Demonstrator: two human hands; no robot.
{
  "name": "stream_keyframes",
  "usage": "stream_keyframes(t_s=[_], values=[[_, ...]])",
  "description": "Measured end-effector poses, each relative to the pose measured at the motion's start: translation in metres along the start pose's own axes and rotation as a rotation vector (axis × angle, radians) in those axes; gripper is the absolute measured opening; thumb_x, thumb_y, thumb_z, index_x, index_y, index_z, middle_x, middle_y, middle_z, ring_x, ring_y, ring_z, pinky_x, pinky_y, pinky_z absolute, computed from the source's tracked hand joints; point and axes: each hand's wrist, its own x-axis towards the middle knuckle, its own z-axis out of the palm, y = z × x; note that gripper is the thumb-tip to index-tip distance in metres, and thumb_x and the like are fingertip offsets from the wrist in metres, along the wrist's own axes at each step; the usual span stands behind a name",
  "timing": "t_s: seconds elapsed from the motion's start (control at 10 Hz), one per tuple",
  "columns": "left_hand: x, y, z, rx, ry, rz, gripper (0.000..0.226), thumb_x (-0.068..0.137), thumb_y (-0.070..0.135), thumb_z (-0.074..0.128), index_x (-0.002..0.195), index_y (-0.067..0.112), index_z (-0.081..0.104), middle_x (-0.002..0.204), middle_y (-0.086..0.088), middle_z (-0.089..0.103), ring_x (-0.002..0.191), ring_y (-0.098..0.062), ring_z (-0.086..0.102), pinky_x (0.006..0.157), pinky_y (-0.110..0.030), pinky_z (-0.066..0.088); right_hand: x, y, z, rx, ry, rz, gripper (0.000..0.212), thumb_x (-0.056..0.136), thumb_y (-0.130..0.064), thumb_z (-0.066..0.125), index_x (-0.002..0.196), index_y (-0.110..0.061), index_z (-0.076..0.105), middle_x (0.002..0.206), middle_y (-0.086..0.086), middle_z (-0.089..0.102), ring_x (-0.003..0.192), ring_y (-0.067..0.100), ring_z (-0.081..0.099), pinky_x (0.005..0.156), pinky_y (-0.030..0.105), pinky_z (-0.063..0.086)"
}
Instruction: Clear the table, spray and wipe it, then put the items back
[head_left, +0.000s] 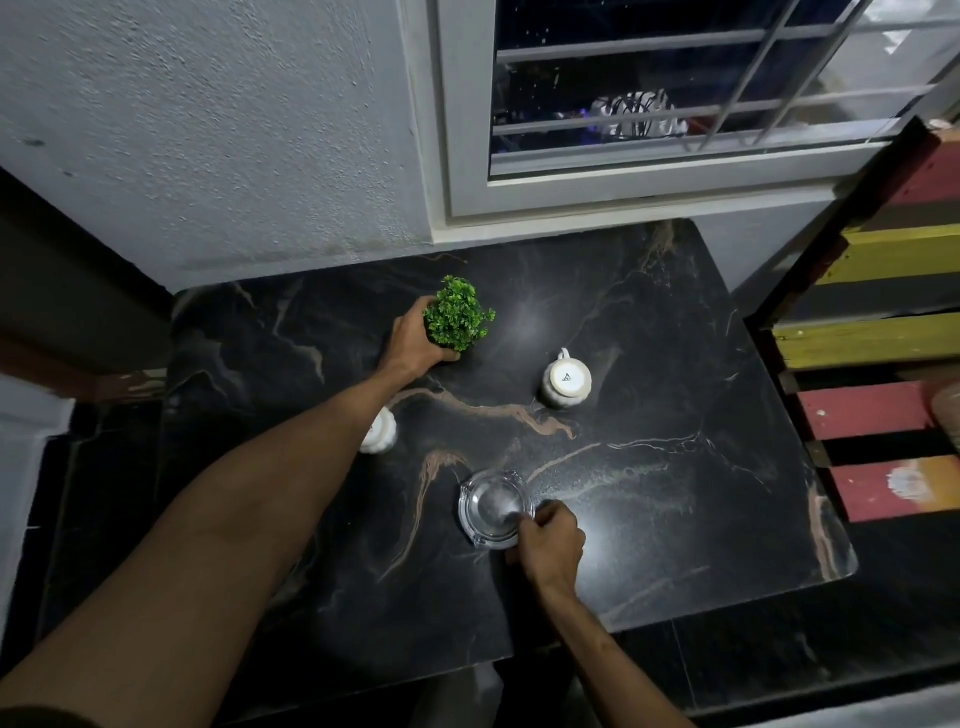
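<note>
Table holds an upturned cup; left hand grips the plant, right hand pinches the glass dish.

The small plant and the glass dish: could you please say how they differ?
The small plant is green and leafy; the glass dish is clear and shallow. The left hand grips the plant farther back; the right hand pinches the dish's rim nearer the person. Each is held by one hand.

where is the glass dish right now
Head view, front middle of the dark table: the glass dish sits at the right hand, which grips its rim.
</note>
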Motion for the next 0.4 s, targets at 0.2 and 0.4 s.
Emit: stream_keyframes(t_s=[0.2,0.4], values=[[-0.020,0.001,-0.011,-0.115,-0.022,-0.026,0.097,0.063,-0.008,0.091,0.147,0.010,0.045,0.138,-0.016,0.058,0.107,-0.022,0.063,0.089,-0.034,0.058,0.003,-0.002,-0.002,-0.002,-0.010,-0.009,0.014,0.079,-0.024,0.071,0.079,-0.015,0.060,0.079,0.005,0.071,0.077,0.026,0.069,0.077,0.037,0.056],[-0.050,0.001,-0.025,-0.155,0.033,-0.057,0.099,0.066,-0.005,0.091,0.150,0.008,0.041,0.141,-0.017,0.054,0.118,-0.033,0.059,0.099,-0.043,0.056,-0.001,-0.007,-0.023,-0.099,0.000,-0.145,0.027,0.081,-0.040,0.075,0.084,-0.017,0.059,0.086,0.003,0.071,0.082,0.024,0.067,0.077,0.036,0.055]])
